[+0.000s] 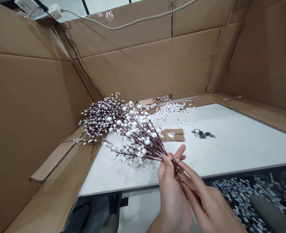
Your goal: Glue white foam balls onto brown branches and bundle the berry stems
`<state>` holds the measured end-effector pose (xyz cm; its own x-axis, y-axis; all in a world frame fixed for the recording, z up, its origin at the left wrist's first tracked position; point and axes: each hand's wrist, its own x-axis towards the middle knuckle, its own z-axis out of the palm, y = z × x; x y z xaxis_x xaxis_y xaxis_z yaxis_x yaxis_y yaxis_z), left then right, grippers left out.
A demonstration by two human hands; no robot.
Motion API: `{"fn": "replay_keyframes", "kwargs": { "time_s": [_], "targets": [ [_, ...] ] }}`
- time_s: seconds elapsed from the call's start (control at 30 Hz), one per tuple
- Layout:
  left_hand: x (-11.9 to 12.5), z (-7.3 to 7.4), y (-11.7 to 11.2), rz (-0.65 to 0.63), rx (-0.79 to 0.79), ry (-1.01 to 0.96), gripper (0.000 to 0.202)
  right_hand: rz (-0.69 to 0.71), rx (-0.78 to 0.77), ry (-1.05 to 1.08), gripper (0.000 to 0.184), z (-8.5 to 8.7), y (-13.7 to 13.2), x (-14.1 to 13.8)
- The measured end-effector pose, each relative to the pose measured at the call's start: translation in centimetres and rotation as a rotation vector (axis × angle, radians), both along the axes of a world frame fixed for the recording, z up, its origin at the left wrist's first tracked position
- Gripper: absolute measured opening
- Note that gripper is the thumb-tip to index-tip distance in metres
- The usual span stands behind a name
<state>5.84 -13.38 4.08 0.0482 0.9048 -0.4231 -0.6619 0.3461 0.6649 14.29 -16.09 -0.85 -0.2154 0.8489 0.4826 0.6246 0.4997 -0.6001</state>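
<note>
My left hand (170, 187) is closed around the stem ends of a bunch of dark twigs with white foam berries (135, 139), which fans out up and to the left over the white table (242, 145). My right hand (203, 200) sits just right of it, its fingers pinching at the stems where a thin dark band seems to wrap them. A larger pile of the same berry branches (101, 118) lies at the table's back left corner.
Loose white foam balls (174, 111) are scattered at the back. A small cardboard scrap (173, 135) and several small black rings (203, 134) lie mid-table. Cardboard walls (145, 64) enclose the table. A bin of berry pieces (240, 194) sits below right.
</note>
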Motion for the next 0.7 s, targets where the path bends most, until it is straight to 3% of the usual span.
{"fn": "replay_keyframes", "kwargs": {
  "time_s": [0.17,0.4,0.53,0.7],
  "targets": [
    [0.0,0.1,-0.2,0.006,0.072,-0.023,0.031,-0.075,0.065,-0.103,0.06,0.1,0.0,0.5],
    [-0.2,-0.6,-0.2,-0.102,0.112,-0.051,0.027,-0.103,-0.074,-0.051,0.061,0.8,-0.1,1.1],
    [-0.5,-0.7,0.0,-0.123,0.126,-0.027,0.026,-0.049,-0.16,0.011,0.061,1.1,0.2,1.2],
    [-0.7,-1.0,0.1,-0.183,0.147,-0.021,0.025,-0.055,-0.159,-0.007,0.06,1.0,1.0,1.7]
  ]
}}
